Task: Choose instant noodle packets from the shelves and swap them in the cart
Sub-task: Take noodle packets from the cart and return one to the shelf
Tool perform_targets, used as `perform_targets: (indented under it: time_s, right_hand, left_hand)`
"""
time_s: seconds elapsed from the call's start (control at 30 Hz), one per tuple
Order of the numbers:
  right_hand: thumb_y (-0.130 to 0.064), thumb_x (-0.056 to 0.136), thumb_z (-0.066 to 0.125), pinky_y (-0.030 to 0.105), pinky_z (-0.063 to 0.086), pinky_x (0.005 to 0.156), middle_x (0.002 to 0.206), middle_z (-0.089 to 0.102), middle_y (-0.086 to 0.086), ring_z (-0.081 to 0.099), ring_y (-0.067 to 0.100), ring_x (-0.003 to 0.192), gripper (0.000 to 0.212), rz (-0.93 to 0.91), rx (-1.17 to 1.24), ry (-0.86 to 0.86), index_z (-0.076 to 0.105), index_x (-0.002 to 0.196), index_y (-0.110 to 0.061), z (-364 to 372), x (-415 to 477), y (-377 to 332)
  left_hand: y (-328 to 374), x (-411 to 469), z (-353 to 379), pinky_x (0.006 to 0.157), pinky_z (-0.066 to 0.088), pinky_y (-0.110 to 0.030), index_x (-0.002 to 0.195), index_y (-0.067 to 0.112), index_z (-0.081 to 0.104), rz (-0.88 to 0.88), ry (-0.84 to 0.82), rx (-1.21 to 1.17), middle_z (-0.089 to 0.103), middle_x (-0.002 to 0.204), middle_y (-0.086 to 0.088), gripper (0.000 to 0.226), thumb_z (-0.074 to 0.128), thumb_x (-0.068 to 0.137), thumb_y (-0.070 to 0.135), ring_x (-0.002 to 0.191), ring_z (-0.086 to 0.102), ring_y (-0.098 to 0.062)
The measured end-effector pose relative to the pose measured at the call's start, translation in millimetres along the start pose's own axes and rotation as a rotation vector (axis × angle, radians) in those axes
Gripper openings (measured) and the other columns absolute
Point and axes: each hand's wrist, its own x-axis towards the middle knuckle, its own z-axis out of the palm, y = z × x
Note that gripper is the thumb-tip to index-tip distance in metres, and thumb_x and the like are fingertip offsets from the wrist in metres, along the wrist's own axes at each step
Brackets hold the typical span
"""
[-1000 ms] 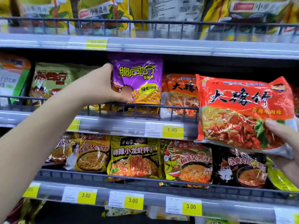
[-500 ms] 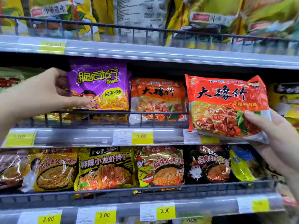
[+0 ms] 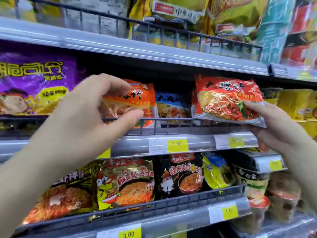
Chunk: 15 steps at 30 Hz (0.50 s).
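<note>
- Holding a red noodle packet [image 3: 226, 100] by its lower right corner, the right hand [image 3: 281, 131] has its thumb on the front; the packet hangs before the middle shelf [image 3: 200, 141], near the right end of its front edge.
- The left hand [image 3: 85, 121], fingers and thumb apart, is before an orange packet [image 3: 142, 98] standing on that shelf; blur hides any contact.

Left grip [image 3: 85, 121] raised, half-open, empty; right grip [image 3: 277, 127] pinching red packet [image 3: 223, 100].
</note>
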Motion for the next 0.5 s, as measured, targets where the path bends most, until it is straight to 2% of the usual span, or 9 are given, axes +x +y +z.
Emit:
perform_targets:
  time_s: [0.03, 0.1, 0.13, 0.23, 0.3, 0.33, 0.4, 0.43, 0.5]
  right_hand:
    - [-0.018, 0.097, 0.061, 0.023, 0.060, 0.066, 0.101, 0.078, 0.000, 0.075, 0.010, 0.084, 0.013, 0.002, -0.004, -0.018, 0.068, 0.109, -0.016, -5, 8, -1]
    - [-0.018, 0.095, 0.064, 0.027, 0.062, 0.073, 0.106, 0.077, 0.005, 0.074, 0.014, 0.087, 0.017, -0.002, -0.001, -0.053, 0.069, 0.112, -0.015, -13, 27, -3]
    - [-0.018, 0.095, 0.065, 0.028, 0.062, 0.075, 0.106, 0.077, 0.005, 0.074, 0.014, 0.087, 0.017, -0.008, -0.008, -0.067, 0.069, 0.111, -0.014, -17, 37, -4]
    - [-0.015, 0.096, 0.064, 0.026, 0.061, 0.070, 0.098, 0.078, 0.004, 0.075, 0.013, 0.081, 0.014, 0.003, -0.020, -0.158, 0.069, 0.108, -0.013, -22, 62, -5]
    - [-0.011, 0.096, 0.061, 0.027, 0.060, 0.070, 0.098, 0.078, 0.005, 0.075, 0.014, 0.081, 0.014, 0.013, -0.014, -0.216, 0.068, 0.109, -0.011, -23, 78, -4]
    - [-0.008, 0.097, 0.060, 0.028, 0.061, 0.071, 0.098, 0.078, 0.005, 0.076, 0.015, 0.082, 0.014, 0.019, -0.003, -0.235, 0.067, 0.109, -0.010, -23, 85, -2]
    - [-0.005, 0.098, 0.058, 0.032, 0.062, 0.078, 0.104, 0.078, 0.008, 0.076, 0.018, 0.088, 0.019, 0.025, -0.004, -0.276, 0.066, 0.114, -0.006, -23, 94, 1]
    - [-0.003, 0.098, 0.057, 0.033, 0.062, 0.081, 0.109, 0.076, 0.011, 0.075, 0.020, 0.091, 0.022, 0.025, -0.022, -0.297, 0.064, 0.118, -0.004, -23, 97, 4]
    - [-0.003, 0.097, 0.059, 0.032, 0.061, 0.079, 0.113, 0.074, 0.014, 0.075, 0.019, 0.089, 0.020, 0.019, -0.065, -0.300, 0.064, 0.116, -0.005, -25, 101, 9]
  left_hand:
    - [9, 4, 10, 0.073, 0.042, -0.002, 0.119, 0.037, 0.062, 0.025, -0.024, 0.059, 0.064, 0.112, 0.023, 0.041, 0.071, 0.081, 0.053, 0.088, 0.060, 0.014]
    - [15, 20, 37, 0.076, 0.043, -0.001, 0.121, 0.039, 0.060, 0.027, -0.159, 0.032, 0.064, 0.112, 0.023, 0.047, 0.069, 0.080, 0.061, 0.086, 0.057, 0.018]
    - [26, 36, 58, 0.082, 0.047, -0.006, 0.125, 0.039, 0.058, -0.012, -0.236, 0.045, 0.063, 0.114, 0.022, 0.050, 0.067, 0.081, 0.062, 0.091, 0.058, 0.015]
    - [42, 84, 110, 0.099, 0.053, -0.032, 0.141, 0.030, 0.049, -0.122, -0.327, 0.093, 0.062, 0.124, 0.015, 0.068, 0.060, 0.085, 0.069, 0.106, 0.064, -0.003]
    - [42, 108, 137, 0.102, 0.050, -0.037, 0.147, 0.020, 0.045, -0.215, -0.372, 0.190, 0.061, 0.135, 0.006, 0.081, 0.054, 0.087, 0.073, 0.112, 0.066, -0.016]
    - [40, 117, 150, 0.102, 0.051, -0.037, 0.144, 0.016, 0.049, -0.248, -0.378, 0.208, 0.063, 0.135, 0.001, 0.081, 0.055, 0.087, 0.073, 0.112, 0.067, -0.021]
    - [35, 130, 171, 0.097, 0.055, -0.038, 0.123, 0.014, 0.064, -0.284, -0.332, 0.114, 0.072, 0.119, -0.005, 0.063, 0.064, 0.087, 0.065, 0.104, 0.070, -0.025]
    - [33, 135, 179, 0.094, 0.056, -0.040, 0.112, 0.015, 0.067, -0.291, -0.297, 0.065, 0.075, 0.110, -0.006, 0.053, 0.069, 0.086, 0.060, 0.099, 0.071, -0.026]
    - [32, 141, 189, 0.089, 0.058, -0.042, 0.103, 0.014, 0.067, -0.302, -0.256, 0.033, 0.076, 0.101, -0.009, 0.045, 0.076, 0.084, 0.053, 0.094, 0.073, -0.029]
